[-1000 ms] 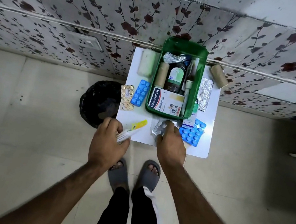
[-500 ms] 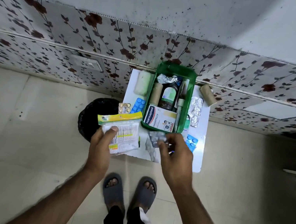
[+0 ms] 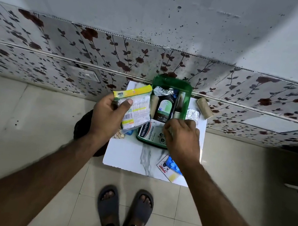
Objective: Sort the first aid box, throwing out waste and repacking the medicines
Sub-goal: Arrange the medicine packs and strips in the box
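A green first aid box stands at the back of a small white table. It holds a brown bottle with a green label, a Hansaplast carton, crumpled foil and a bandage roll. My left hand holds a clear packet with a yellow top up, just left of the box. My right hand hovers over the box's front right corner, fingers curled down. Only a grey sliver of the silver blister strip shows between them.
A black waste bin sits on the floor left of the table, partly behind my left arm. A tan roll and a silver blister lie right of the box. Blue tablets on a card lie front right, and yellow tablets under the packet.
My left hand has lifted the yellow-topped packet up and toward the box's left side. My right hand picked the silver strip off the table and moved forward over the box.
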